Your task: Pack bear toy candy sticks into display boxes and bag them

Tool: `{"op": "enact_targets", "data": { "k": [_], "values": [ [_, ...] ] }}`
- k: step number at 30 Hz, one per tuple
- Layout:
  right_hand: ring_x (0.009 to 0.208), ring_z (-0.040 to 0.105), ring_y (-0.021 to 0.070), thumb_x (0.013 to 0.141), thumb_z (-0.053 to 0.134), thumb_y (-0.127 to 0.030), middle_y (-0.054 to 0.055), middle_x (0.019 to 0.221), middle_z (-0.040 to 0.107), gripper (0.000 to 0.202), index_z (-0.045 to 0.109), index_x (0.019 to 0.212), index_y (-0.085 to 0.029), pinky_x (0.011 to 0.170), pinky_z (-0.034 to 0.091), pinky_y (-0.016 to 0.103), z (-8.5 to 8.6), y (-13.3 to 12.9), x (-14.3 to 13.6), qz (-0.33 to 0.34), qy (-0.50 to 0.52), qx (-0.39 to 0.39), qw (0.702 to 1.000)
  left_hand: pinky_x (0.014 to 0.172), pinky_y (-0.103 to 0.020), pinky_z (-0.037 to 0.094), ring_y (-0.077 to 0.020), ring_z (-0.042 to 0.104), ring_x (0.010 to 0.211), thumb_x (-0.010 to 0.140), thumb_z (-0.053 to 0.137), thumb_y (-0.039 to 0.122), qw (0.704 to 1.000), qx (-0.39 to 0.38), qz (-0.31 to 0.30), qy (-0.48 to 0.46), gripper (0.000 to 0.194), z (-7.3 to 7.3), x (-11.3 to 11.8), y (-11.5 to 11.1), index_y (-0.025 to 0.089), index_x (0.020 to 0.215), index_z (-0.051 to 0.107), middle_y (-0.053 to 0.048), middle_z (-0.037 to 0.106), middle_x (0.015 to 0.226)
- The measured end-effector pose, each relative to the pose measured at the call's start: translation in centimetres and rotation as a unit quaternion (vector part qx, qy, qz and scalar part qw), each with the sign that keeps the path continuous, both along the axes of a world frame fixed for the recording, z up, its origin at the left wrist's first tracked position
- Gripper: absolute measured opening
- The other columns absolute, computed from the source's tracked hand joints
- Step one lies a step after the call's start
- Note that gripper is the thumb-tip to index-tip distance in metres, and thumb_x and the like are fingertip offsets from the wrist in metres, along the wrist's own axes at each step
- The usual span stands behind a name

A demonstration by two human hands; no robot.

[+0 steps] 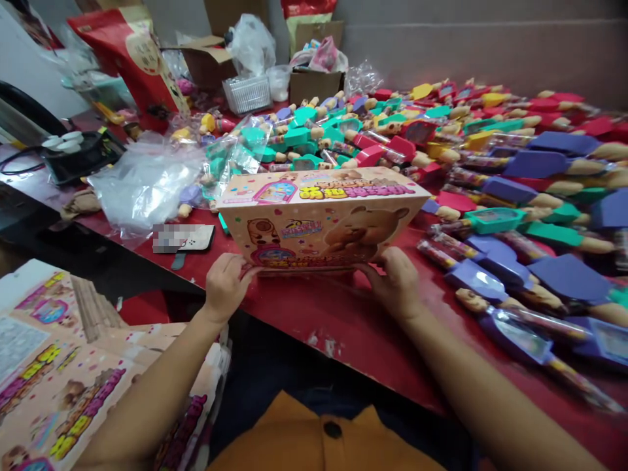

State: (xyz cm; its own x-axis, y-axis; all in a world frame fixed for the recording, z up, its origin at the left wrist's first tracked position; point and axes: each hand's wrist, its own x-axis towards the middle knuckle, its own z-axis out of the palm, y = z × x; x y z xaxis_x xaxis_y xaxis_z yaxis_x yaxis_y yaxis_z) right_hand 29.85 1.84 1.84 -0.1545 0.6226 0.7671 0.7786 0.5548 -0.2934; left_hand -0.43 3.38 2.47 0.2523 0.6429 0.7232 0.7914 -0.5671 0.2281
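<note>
A printed cardboard box (314, 232) with a bear picture stands on the red table in front of me. Its top and near face show. My left hand (226, 284) pinches the box's lower left edge, thumb and fingers pressed together. At the lower right edge, my right hand (395, 281) grips the cardboard in the same way. Below the near face a narrow strip of the bottom edge shows between the hands. The inside of the box is hidden.
Many wrapped toys (520, 268) in purple, green, red and yellow cover the right and back of the red table (314, 327). Clear plastic bags (147, 183) and a phone (199, 237) lie left. Flat printed cartons (93, 386) are stacked lower left. Open boxes (316, 85) stand behind.
</note>
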Motion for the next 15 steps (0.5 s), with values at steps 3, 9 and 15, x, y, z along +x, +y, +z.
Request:
{"op": "enact_targets", "data": {
  "k": [3, 9, 15],
  "values": [
    [0.058, 0.051, 0.0143, 0.087, 0.060, -0.030, 0.001, 0.066, 0.054, 0.016, 0.052, 0.078, -0.020, 0.049, 0.036, 0.026, -0.8, 0.0, 0.1, 0.023, 0.045, -0.049, 0.998, 0.055, -0.024, 0.042, -0.0137, 0.050, 0.057, 0.079, 0.065, 0.033, 0.999, -0.030, 0.000, -0.033, 0.026, -0.6, -0.2, 0.0, 0.019, 0.064, 0.049, 0.001, 0.052, 0.059],
    [0.062, 0.052, 0.0141, 0.084, 0.062, -0.024, 0.000, 0.070, 0.056, 0.013, 0.055, 0.074, -0.020, 0.053, 0.040, 0.025, -0.4, -0.4, 0.8, 0.085, 0.112, -0.152, 0.978, 0.056, -0.022, 0.046, -0.0122, 0.057, 0.060, 0.082, 0.062, 0.033, 0.991, -0.116, -0.047, -0.046, 0.022, 0.1, -0.9, -0.3, 0.018, 0.066, 0.056, 0.000, 0.058, 0.062],
    [0.068, 0.056, 0.0171, 0.085, 0.059, -0.027, 0.002, 0.076, 0.061, 0.009, 0.061, 0.078, -0.021, 0.061, 0.044, 0.029, 0.0, -0.1, 1.3, 0.099, 0.103, -0.197, 0.970, 0.064, -0.029, 0.046, -0.0173, 0.056, 0.068, 0.083, 0.058, 0.034, 0.987, -0.151, -0.046, -0.032, 0.026, -0.8, -0.9, 0.2, 0.018, 0.061, 0.058, -0.003, 0.061, 0.064]
  ]
}}
